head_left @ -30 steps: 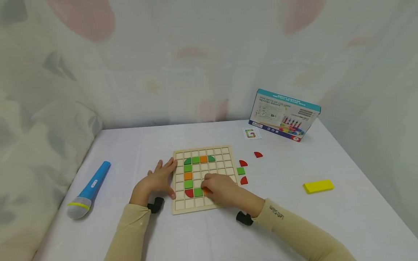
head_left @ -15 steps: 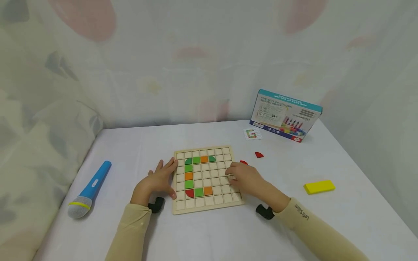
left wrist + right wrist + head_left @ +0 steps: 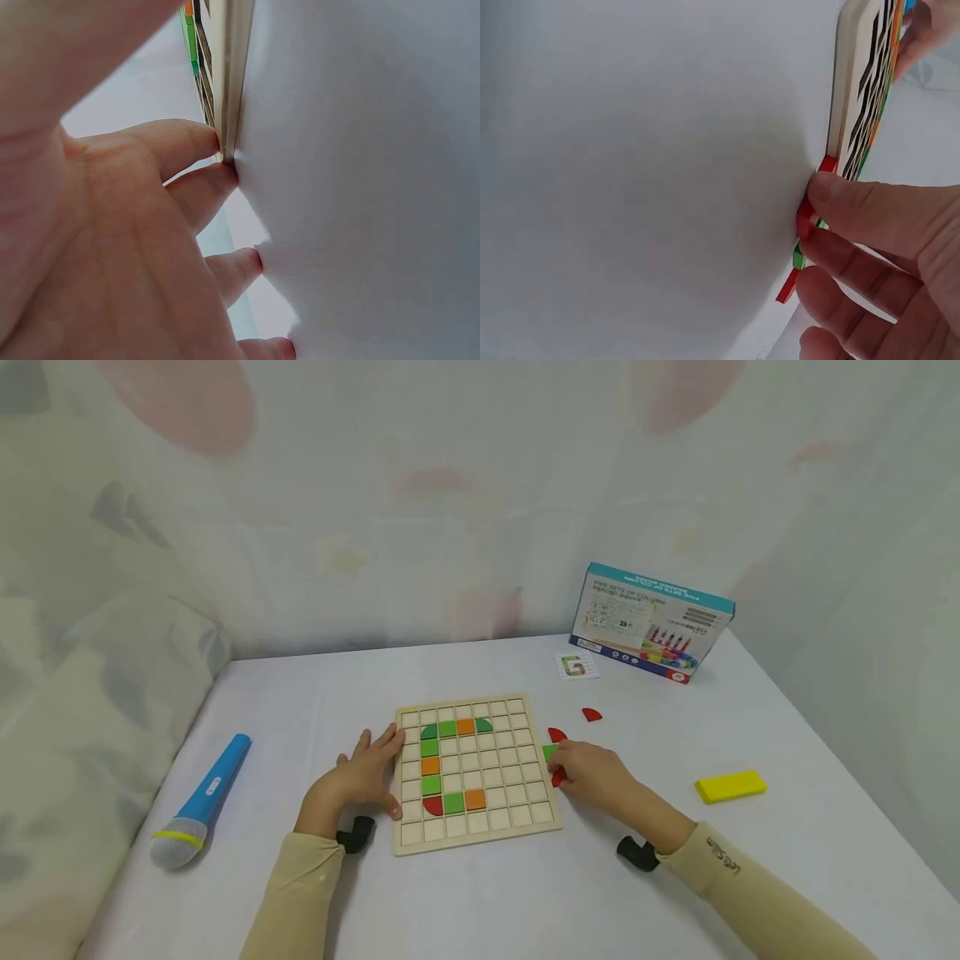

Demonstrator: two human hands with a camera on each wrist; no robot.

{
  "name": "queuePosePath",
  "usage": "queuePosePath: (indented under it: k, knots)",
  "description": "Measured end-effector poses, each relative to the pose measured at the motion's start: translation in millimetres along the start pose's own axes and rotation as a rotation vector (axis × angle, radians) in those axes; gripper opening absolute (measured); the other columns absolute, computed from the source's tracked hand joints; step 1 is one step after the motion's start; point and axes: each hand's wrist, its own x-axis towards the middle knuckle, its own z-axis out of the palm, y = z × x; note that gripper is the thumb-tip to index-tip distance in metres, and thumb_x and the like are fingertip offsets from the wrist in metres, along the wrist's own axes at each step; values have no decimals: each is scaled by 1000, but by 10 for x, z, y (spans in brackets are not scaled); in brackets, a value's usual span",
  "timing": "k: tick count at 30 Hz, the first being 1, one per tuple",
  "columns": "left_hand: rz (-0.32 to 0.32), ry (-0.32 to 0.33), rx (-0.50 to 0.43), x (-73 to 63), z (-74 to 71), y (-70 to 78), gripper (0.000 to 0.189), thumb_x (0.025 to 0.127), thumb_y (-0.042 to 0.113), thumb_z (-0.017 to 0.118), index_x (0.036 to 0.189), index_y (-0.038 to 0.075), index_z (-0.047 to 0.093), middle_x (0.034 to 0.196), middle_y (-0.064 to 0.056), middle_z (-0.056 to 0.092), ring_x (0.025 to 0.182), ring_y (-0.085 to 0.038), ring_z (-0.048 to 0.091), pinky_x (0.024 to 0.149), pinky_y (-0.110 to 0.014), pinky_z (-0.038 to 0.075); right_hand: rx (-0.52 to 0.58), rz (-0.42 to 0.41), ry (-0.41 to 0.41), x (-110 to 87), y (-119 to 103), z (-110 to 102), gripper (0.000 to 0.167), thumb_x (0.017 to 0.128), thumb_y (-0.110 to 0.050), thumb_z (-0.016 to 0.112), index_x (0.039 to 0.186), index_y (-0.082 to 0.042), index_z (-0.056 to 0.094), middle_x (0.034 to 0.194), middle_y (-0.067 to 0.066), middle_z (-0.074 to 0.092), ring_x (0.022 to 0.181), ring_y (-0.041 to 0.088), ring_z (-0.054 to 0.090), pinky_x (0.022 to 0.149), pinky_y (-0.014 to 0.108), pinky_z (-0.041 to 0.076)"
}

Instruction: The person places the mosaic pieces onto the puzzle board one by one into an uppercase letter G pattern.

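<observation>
A wooden grid board (image 3: 491,760) lies on the table, with green, orange and red tiles set in a C-like shape, among them an orange square tile (image 3: 476,799). My left hand (image 3: 357,782) spreads its fingers along the board's left edge, and in the left wrist view two fingertips (image 3: 225,174) touch that edge. Just off the right edge, my right hand (image 3: 598,777) pinches a red quarter-circle tile (image 3: 805,217) between thumb and index finger. A green square tile (image 3: 799,258) and a second red quarter-circle tile (image 3: 557,735) lie right beside it.
Another red quarter-circle tile (image 3: 592,714) lies farther back, near a pattern card (image 3: 577,666). A boxed bead set (image 3: 652,622) stands at the back right. A yellow block (image 3: 731,787) lies at right, a blue toy microphone (image 3: 202,802) at left.
My right hand has let go of the orange tile on the board and moved right to the loose tiles, where it now pinches a red one. My left hand has stayed put.
</observation>
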Motion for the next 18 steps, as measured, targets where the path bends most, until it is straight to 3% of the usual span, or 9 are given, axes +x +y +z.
queuePosePath:
  k: [7,12,18]
  knots:
    - [3,-3,-10,-3,-16,9,130,44,30,90,148,9,15,155,-12,4,136,-46,-6,94,-75,3,-27,52,30,-22,29,13,21,77,-20,74,96,-13,69,83,-5,61,70,9,53,61,26,47]
    - [-5,-3,-7,9,-12,0,131,43,32,90,148,10,16,155,-12,4,136,-46,-6,94,-75,3,-17,105,-1,-73,57,-29,35,76,-31,75,104,-12,66,71,-6,58,65,12,50,56,26,44]
    - [-4,-1,-1,28,11,-25,132,42,32,90,149,10,15,155,-12,5,136,-46,-6,94,-75,3,-6,43,-59,-111,111,-75,34,75,-18,76,108,-17,69,91,-5,57,73,9,48,62,23,44]
